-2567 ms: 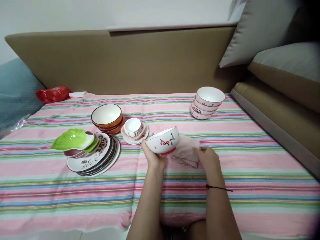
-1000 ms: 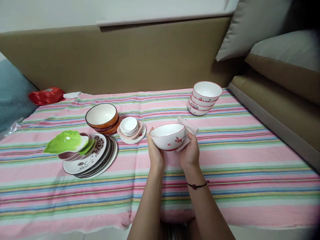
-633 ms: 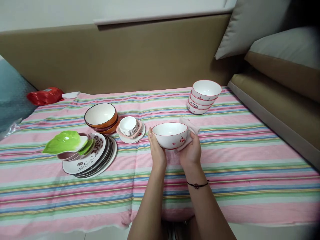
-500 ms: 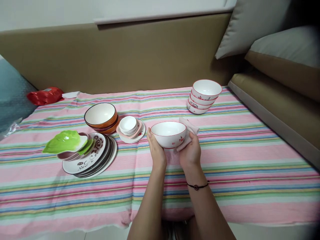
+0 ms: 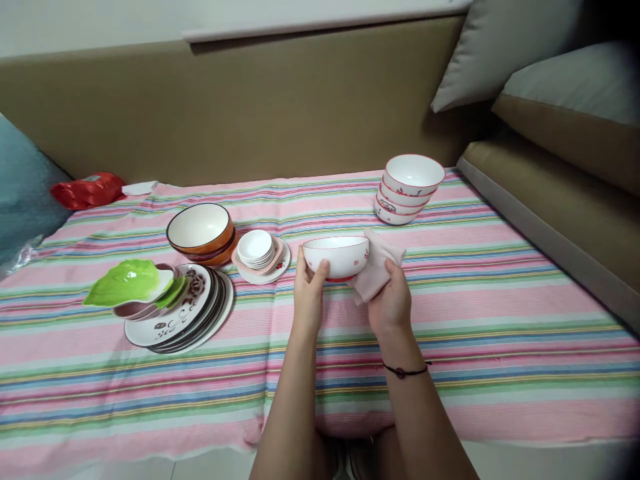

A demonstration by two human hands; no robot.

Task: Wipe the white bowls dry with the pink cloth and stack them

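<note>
A white bowl (image 5: 340, 259) with a red rim and small red flowers is held up over the striped cloth, tilted a little. My left hand (image 5: 310, 293) grips its left side, thumb on the outer wall and fingers behind. In my right hand (image 5: 393, 297) is a pale pink wiping cloth (image 5: 376, 270), pressed against the bowl's right side. The fingers of that hand are partly hidden behind the cloth. Beyond it stands a stack of matching bowls (image 5: 407, 190).
On the striped cloth (image 5: 450, 320) at left are stacked plates (image 5: 165, 330), a green leaf-shaped dish (image 5: 125, 283), brown bowls (image 5: 200, 230) and small white dishes (image 5: 256, 247). A red package (image 5: 90, 191) lies far left. A sofa back (image 5: 300, 113) and cushions (image 5: 575, 83) border the space.
The bowl has turned and tipped, showing more of its outside and red foot. My left thumb has come onto its front wall. My right hand and the cloth have shifted slightly right.
</note>
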